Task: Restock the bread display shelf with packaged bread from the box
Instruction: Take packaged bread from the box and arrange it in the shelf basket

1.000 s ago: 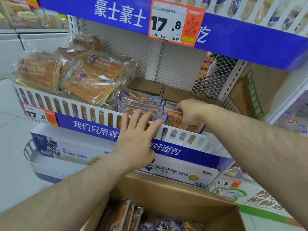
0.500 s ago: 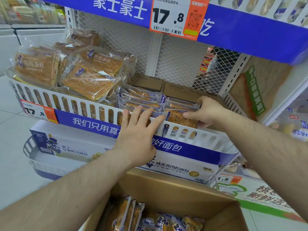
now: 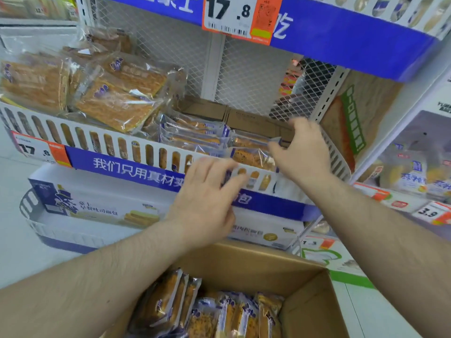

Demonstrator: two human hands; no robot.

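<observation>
At centre frame, on the middle display shelf [image 3: 156, 154], the right hand [image 3: 301, 152] pinches the end seal of a packaged bread [image 3: 253, 140] with thumb and fingers curled around the wrapper edge. This pack lies flat on top of a short stack of like packs, its long axis running roughly left to right across the frame, the pinched end pointing toward the right side of the shelf. A further pack [image 3: 253, 158] sits directly beneath it, just behind the white slotted rail, lying along the same line.

The left hand [image 3: 207, 201] is at lower centre, in front of the rail, fingers extended and slightly spread, holding nothing. Its fingertips overlap the rail and the blue label strip; actual contact cannot be confirmed owing to blur.

To the left of the stack, a second stack of packs [image 3: 195, 132] lies with the same left-to-right orientation. In the upper left, larger flat cake bags [image 3: 117, 101] lean tilted against one another.

At the bottom of the frame, the open cardboard box [image 3: 305, 301] holds more packaged bread [image 3: 168, 303] standing on edge, the long axes running top to bottom in the frame.

An orange and white price tag [image 3: 234, 15] reading 17.8 hangs from the upper shelf edge at top centre.
</observation>
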